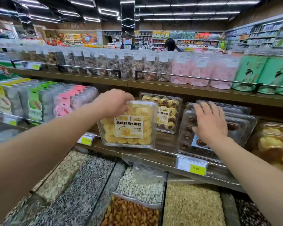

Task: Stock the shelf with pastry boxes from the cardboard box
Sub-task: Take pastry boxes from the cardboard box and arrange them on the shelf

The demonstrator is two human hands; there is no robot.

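Observation:
My left hand (113, 101) grips the top edge of a clear pastry box (129, 126) of pale yellow cookies with a white and yellow label. The box stands upright at the front of the wooden shelf (167, 154). Behind it stands another clear box (166, 111) of yellow and red pastries. My right hand (209, 121) lies flat, fingers spread, on a row of clear boxes with dark brown pastries (188, 136) to the right. The cardboard box is not in view.
Open bins of seeds, nuts and grains (137, 193) lie below the shelf, under my arms. Price tags (192, 164) hang on the shelf edge. More yellow pastry boxes (274, 144) stand far right. Bagged goods fill the upper shelf (153, 67). A person (171, 44) stands far back.

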